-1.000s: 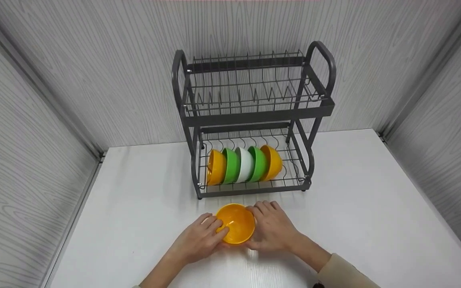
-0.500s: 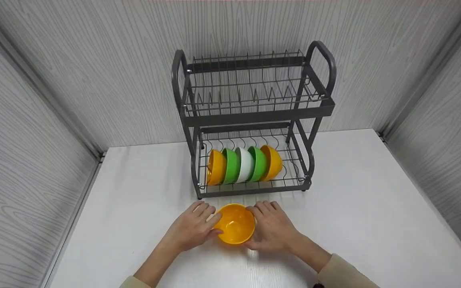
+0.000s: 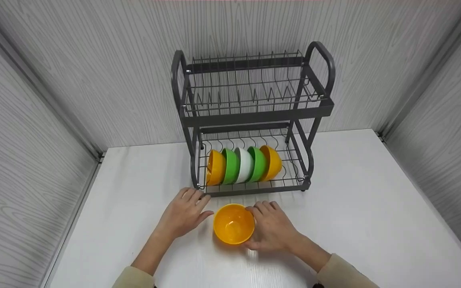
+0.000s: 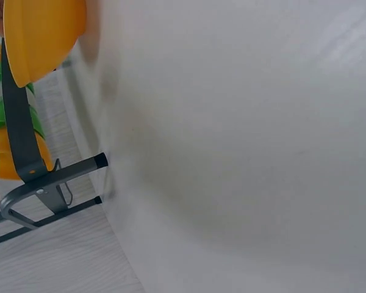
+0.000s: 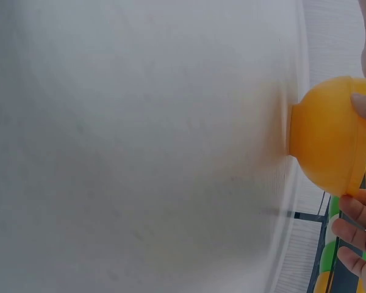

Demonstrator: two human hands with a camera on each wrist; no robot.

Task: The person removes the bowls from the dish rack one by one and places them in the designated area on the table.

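Note:
An orange bowl [image 3: 233,224] stands upright in front of the rack. My right hand [image 3: 272,228] holds its right side, fingers by the far rim and thumb at the near side. In the right wrist view the bowl [image 5: 326,137] shows its rounded outer wall and base from the side, with fingers [image 5: 357,210] touching its rim. To the bowl's left, my left hand [image 3: 183,213] is apart from it, fingers extended and thumb out, close to the rack's front left corner. In the left wrist view only a sliver of that hand shows at the edge.
A dark two-tier dish rack [image 3: 254,116] stands on the white table [image 3: 142,180] against the back wall. On its lower tier several bowls lean in a row: orange [image 3: 216,168], green [image 3: 231,166], white [image 3: 244,165], green and orange. Wood-grain panels enclose the sides.
My left hand has let go of the bowl's left side and moved away to the left and toward the rack. The right hand and the bowl stay almost where they were.

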